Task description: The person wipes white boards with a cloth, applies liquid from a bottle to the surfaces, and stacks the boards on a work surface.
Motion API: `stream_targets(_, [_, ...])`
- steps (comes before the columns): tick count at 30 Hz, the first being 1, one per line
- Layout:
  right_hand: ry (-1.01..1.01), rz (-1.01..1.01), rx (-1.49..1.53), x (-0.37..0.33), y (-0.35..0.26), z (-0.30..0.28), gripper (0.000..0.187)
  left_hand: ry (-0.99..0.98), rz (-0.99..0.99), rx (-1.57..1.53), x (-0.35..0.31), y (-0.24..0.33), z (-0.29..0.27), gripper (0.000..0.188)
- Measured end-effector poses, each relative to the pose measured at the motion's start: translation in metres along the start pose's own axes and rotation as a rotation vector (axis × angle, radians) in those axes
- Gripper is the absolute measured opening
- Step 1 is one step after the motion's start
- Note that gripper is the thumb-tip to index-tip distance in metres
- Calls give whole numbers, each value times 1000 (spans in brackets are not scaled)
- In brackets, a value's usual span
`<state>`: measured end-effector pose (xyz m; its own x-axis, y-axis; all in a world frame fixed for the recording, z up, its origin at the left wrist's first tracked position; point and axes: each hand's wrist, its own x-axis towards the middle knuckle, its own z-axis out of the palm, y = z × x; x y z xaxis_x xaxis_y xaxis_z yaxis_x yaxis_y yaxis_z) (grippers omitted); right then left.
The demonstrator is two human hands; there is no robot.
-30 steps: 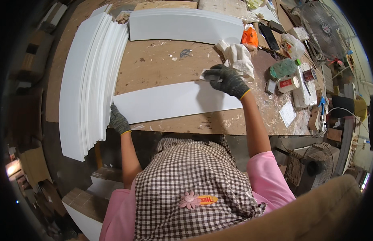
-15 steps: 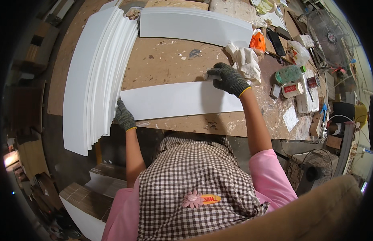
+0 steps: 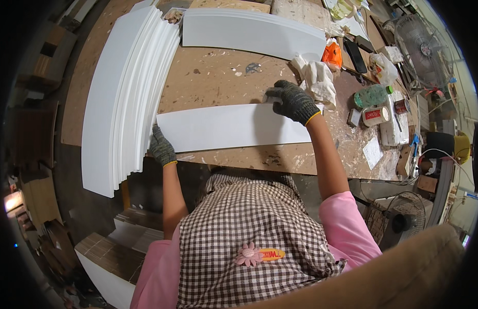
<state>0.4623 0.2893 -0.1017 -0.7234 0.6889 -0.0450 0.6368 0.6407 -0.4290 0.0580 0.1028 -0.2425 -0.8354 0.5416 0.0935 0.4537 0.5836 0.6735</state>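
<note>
A long white board [image 3: 213,127] lies flat across the near part of the worktable. My left hand [image 3: 162,146], in a dark grey knitted glove with a yellow cuff, grips the board's left end, close beside a stack of white boards [image 3: 123,98]. My right hand [image 3: 295,102], gloved the same way, is closed at the board's far edge, right of its middle. Its fingers bend round a small pale object [image 3: 270,98], mostly hidden, whose kind I cannot make out. The right hand's shadow falls across the board.
More white boards [image 3: 249,33] lie at the back of the worktable [image 3: 213,77]. Right of my right hand are a crumpled white cloth [image 3: 316,80], an orange packet [image 3: 332,55], a green bottle [image 3: 372,96], a paper cup [image 3: 374,116] and a paper sheet [image 3: 373,153]. A fan [image 3: 423,49] stands far right.
Both hands keep almost the same places on the board. The whole view has shifted very slightly.
</note>
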Motion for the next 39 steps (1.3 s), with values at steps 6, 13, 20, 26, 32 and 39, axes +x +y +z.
stream_targets(6, [27,-15,22,1,-8,-3,29,-8,158,168,1,-11,4,47])
stream_targets(13, [96,-62,-6,-5,-3,3,30,2,259,280,3,-15,4,43])
stream_targets(20, [13,-14,187,3,-19,-6,33,47,130,191,-4,1,-3,56])
stream_targets(26, [50,-99,253,42,-49,28,32,-10,70,127,-4,17,-2,59])
stream_targets(32, [-149,-66,85,66,-58,24,35,122,377,282,1,-22,3,57])
stream_targets(39, [-160,5,71,68,-61,28,40,-31,-28,57,-5,24,-12,63])
